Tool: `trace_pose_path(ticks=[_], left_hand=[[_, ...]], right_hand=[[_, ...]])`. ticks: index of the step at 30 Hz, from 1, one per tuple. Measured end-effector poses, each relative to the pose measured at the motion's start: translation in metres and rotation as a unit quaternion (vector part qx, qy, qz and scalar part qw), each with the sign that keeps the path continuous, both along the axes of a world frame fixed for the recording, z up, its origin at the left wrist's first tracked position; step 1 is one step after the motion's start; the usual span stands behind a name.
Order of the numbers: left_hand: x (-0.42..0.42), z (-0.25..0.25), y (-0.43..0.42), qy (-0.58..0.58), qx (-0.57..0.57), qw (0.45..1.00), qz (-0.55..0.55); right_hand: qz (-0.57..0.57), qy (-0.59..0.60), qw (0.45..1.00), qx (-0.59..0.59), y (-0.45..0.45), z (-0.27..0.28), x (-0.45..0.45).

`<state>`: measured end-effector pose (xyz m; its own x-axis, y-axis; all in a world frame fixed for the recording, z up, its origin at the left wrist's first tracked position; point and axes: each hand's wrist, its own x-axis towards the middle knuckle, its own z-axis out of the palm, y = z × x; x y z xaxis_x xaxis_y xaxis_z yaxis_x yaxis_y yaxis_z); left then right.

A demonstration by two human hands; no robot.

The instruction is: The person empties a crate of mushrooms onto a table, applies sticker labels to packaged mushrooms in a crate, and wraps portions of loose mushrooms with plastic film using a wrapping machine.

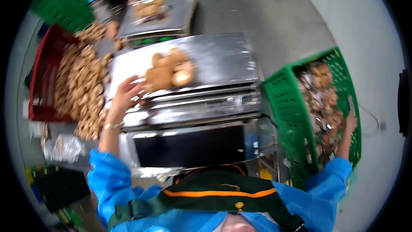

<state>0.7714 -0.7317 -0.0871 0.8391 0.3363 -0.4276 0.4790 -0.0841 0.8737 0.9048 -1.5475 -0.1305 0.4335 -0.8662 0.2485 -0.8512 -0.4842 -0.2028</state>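
Mushrooms lie on the steel platform, upper centre—apparently being portioned; gathering loose caps calls for spread fingers. The left hand is unclenched beside them; the right hand—at the green crate, right—has a grip I cannot tell.

There are two metal platforms, one red crate, at least two green crates and dozens of mushrooms.
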Motion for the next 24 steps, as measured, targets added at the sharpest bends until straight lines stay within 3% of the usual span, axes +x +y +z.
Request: trace_pose_path(ticks=[1,2,3,4,5,6,7,8,9,11,12,14,16,17,18,19,20,21,22,23,24], left_hand=[[-0.001,0.002,0.002,0.011,-0.016,0.999,-0.038],[-0.003,0.004,0.002,0.02,-0.03,0.996,-0.078],[-0.01,0.004,0.005,0.018,-0.033,0.994,-0.107],[-0.019,0.009,0.0,0.003,0.062,0.993,-0.105],[-0.036,0.009,-0.001,-0.065,0.323,0.939,-0.096],[-0.057,0.007,-0.003,-0.13,0.556,0.817,-0.085],[-0.071,0.011,-0.01,-0.114,0.661,0.741,-0.042],[-0.082,0.008,-0.015,-0.081,0.697,0.712,-0.024],[-0.086,-0.001,-0.014,-0.049,0.704,0.707,-0.043],[-0.086,-0.043,-0.008,-0.044,0.696,0.715,-0.044],[-0.081,-0.042,-0.01,-0.051,0.68,0.729,-0.061],[-0.069,-0.042,-0.005,-0.066,0.544,0.832,-0.087],[-0.076,-0.028,0.007,-0.058,0.371,0.924,-0.066],[-0.093,-0.028,0.019,-0.097,0.243,0.964,-0.045],[-0.11,-0.004,0.022,0.001,0.053,0.998,-0.024],[-0.13,0.003,0.027,0.055,-0.12,0.991,0.013],[-0.155,-0.009,0.035,-0.011,-0.363,0.932,-0.006],[-0.171,-0.017,0.034,0.055,-0.624,0.777,0.063],[-0.18,-0.018,0.028,0.01,-0.693,0.721,-0.005],[-0.17,-0.004,0.019,-0.148,-0.663,0.719,-0.145],[-0.148,0.018,0.016,-0.266,-0.666,0.688,-0.11]], right_hand=[[0.194,-0.137,0.966,0.103,0.047,0.021,0.01],[0.362,-0.246,0.859,0.265,0.095,0.042,0.021],[0.45,-0.181,0.818,0.309,0.197,0.084,-0.004],[0.529,-0.117,0.762,0.355,0.299,0.126,-0.028],[0.61,-0.074,0.706,0.353,0.344,0.117,-0.041],[0.611,0.057,0.711,0.344,0.384,0.111,-0.058],[0.661,0.084,0.698,0.264,0.416,0.095,-0.067],[0.634,0.128,0.757,0.097,0.438,0.069,-0.073],[0.635,0.091,0.765,-0.053,0.448,0.042,-0.078],[0.637,0.063,0.768,0.018,0.472,0.017,-0.087],[0.641,0.059,0.765,-0.003,0.486,0.015,-0.089],[0.673,0.032,0.736,0.061,0.495,0.002,-0.081],[0.665,-0.008,0.717,0.208,0.484,0.008,-0.086],[0.627,-0.004,0.671,0.396,0.472,0.018,-0.097],[0.431,0.05,0.623,0.651,0.471,0.052,-0.119],[0.343,0.011,0.552,0.76,0.457,0.05,-0.134],[0.279,0.012,0.431,0.858,0.439,0.048,-0.15],[0.205,0.01,0.298,0.932,0.429,0.049,-0.159],[0.155,0.032,0.118,0.98,0.43,0.065,-0.159],[0.099,0.05,-0.069,0.992,0.433,0.078,-0.159],[0.173,-0.017,-0.089,0.981,0.427,0.074,-0.14]])
